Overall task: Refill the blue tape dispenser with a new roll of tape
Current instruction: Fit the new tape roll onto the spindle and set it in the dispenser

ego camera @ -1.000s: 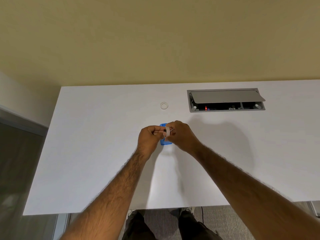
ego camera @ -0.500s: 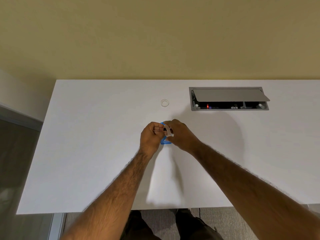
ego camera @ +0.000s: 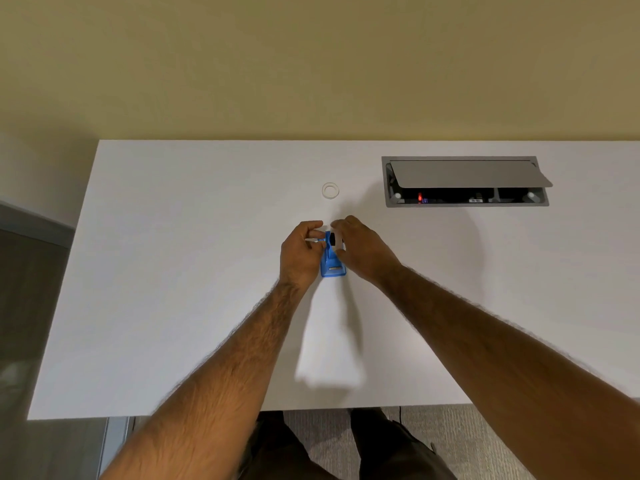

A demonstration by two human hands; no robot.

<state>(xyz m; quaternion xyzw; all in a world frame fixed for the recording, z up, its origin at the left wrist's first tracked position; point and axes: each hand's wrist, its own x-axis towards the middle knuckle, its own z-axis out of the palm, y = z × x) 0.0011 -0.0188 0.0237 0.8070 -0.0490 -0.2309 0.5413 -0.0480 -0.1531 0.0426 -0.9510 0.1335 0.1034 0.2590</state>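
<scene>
On a white desk (ego camera: 173,271) set against a yellow wall (ego camera: 311,64), the blue tape dispenser (ego camera: 332,265) stands mid-desk between the left hand (ego camera: 299,254), pinching its side, and the right hand (ego camera: 363,251), holding the tape roll (ego camera: 335,240) at its far end, with an empty tape core (ego camera: 330,190) farther back and an open cable box (ego camera: 465,181) far right.

Glossy blue plastic dispenser (ego camera: 331,263) (matt white table (ego camera: 173,271)).
</scene>
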